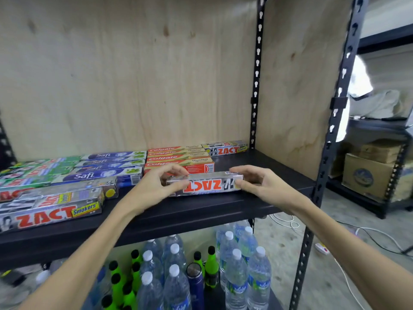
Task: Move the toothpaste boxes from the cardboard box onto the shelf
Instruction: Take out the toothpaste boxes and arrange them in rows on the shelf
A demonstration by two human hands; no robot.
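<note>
While gripping a silver ZACT box (pixel 204 184) at both ends, left hand (pixel 156 186) and right hand (pixel 257 182) curled round it, holding it centre frame at the dark shelf (pixel 279 162), just in front of the Colgate boxes (pixel 178 158). Logo reading inverted. Risking, by judgement: nudging the Colgate row backward, or landing upside down. Cardboard box not showing.

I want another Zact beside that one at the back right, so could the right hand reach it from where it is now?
Probably yes: the shelf between the right hand and the back Zact box lies open, though that hand holds another Zact box.
</note>
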